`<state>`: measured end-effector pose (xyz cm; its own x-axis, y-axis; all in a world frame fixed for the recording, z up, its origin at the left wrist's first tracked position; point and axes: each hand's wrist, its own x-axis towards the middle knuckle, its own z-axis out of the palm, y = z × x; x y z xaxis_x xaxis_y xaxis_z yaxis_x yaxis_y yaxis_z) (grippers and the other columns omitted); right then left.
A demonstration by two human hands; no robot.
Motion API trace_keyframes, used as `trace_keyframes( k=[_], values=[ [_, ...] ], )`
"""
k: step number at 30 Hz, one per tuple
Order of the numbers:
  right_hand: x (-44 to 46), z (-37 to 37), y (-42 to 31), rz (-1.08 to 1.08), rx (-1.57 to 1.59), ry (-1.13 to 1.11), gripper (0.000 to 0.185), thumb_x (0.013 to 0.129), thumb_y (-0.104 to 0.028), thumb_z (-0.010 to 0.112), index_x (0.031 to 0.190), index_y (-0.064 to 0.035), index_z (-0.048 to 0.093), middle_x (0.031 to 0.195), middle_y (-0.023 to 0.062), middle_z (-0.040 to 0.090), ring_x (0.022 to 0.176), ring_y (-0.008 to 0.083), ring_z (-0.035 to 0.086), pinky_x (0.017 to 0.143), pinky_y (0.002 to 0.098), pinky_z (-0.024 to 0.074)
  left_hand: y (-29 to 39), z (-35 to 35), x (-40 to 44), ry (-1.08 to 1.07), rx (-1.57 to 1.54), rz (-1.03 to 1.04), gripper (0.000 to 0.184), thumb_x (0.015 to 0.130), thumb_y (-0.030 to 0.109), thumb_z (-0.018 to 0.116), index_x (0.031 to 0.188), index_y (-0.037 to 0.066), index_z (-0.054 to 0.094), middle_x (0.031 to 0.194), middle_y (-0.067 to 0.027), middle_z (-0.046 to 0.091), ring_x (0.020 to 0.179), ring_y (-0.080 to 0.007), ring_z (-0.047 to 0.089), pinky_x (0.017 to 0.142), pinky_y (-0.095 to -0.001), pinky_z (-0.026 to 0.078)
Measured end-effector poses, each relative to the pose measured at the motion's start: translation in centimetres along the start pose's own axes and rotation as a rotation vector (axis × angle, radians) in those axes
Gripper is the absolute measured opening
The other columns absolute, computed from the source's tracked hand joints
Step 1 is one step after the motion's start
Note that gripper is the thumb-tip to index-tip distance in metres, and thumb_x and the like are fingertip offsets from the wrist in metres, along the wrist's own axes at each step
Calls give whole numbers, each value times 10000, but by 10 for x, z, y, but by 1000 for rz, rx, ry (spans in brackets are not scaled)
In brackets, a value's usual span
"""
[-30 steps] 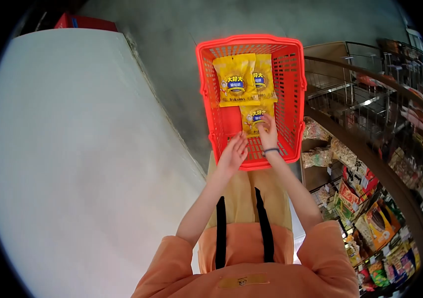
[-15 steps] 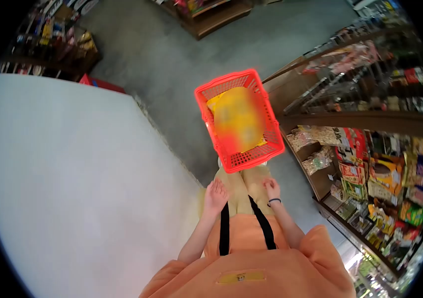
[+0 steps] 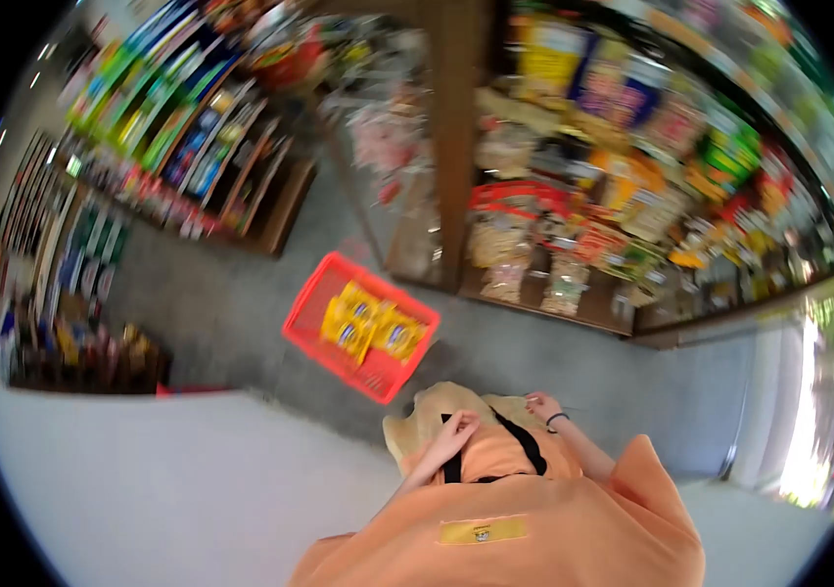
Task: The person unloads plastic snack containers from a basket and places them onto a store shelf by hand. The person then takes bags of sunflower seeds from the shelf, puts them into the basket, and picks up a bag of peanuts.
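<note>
My left hand (image 3: 458, 428) hangs in front of my orange top, near a black strap (image 3: 449, 465), its fingers loosely bent and nothing seen in them. To the right, my right hand (image 3: 542, 406) is beside my beige trousers (image 3: 446, 401), with a dark band on the wrist. Its fingers are slightly curled, and I see nothing held there. Neither hand touches the red shopping basket (image 3: 301, 303), which stands on the floor ahead and to the left. Inside the basket lie several yellow packets (image 3: 399, 338) with dark print.
Shelves of bagged snacks (image 3: 632, 186) rise ahead and to the right. A wooden shelf unit (image 3: 265, 210) with colourful goods stands farther left. A white surface (image 3: 172, 479) fills the lower left. Grey concrete floor (image 3: 211, 293) runs between them.
My view has turned to the right, so the basket appears farther left and rotated, and the snack shelves are ahead. The packets in it are sharper. My left hand has drawn closer to my body.
</note>
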<state>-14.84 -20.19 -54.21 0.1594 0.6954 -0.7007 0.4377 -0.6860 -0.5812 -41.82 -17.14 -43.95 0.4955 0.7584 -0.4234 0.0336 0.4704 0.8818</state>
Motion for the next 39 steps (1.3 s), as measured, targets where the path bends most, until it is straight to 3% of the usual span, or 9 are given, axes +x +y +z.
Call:
trace_keyframes(
  k=[6,10,13,18,20,22,24,35,39],
  values=[
    [-68,-36,149,136,396,339,271,749,-222,546,959,-54,571,828,90,628,732,164,604,689,275,468,32,83,43,-487,1387,123,416,798,310,498,1113,45,440,1054,-168,529,961,-320,505,820,-379,401],
    [-127,-38,262,605,238,563,238,749,-223,535,906,-57,602,759,75,631,646,147,603,630,279,475,62,163,69,-636,1458,221,440,808,332,484,1145,56,417,1094,-173,511,1003,-314,490,844,-371,392],
    [-145,-8,374,860,516,520,233,770,-213,507,934,-63,579,721,66,622,549,141,574,488,298,442,78,236,79,-839,991,86,473,819,354,479,1165,42,400,1135,-176,488,1062,-298,459,876,-361,372],
    [-177,11,392,1056,1085,667,226,780,-198,486,961,-79,549,711,66,611,505,135,552,406,293,397,63,339,95,-1071,1113,157,487,822,345,480,1174,21,388,1138,-166,488,1049,-288,469,876,-356,373],
    [-169,21,385,928,997,647,201,773,-171,508,929,-68,581,740,82,618,530,144,568,459,299,434,66,373,94,-1318,1146,313,480,815,324,500,1173,23,391,1146,-170,477,1067,-276,455,874,-355,374],
    [-163,13,365,806,580,671,179,751,-155,552,891,-64,616,784,93,630,609,161,598,574,300,475,69,404,95,-1414,975,157,469,819,314,508,1173,30,388,1118,-153,488,1061,-244,454,865,-338,377],
    [-153,-14,328,849,742,786,182,716,-152,591,874,-74,638,834,99,633,724,184,611,692,291,475,92,434,86,-1493,736,-113,452,853,312,472,1192,31,375,1129,-133,483,1062,-218,447,904,-328,336],
    [-84,-125,300,688,833,795,214,710,-184,550,888,-96,630,848,112,628,786,226,605,737,306,466,83,495,156,-1615,466,-273,420,866,268,464,1204,37,369,1149,-89,466,1036,-155,449,899,-293,333],
    [-80,-179,313,573,866,782,227,710,-191,548,902,-100,626,839,116,628,785,228,604,731,304,467,94,523,212,-1445,505,-291,394,867,272,453,1193,61,387,1114,-54,492,1012,-126,463,852,-266,352]
  ],
)
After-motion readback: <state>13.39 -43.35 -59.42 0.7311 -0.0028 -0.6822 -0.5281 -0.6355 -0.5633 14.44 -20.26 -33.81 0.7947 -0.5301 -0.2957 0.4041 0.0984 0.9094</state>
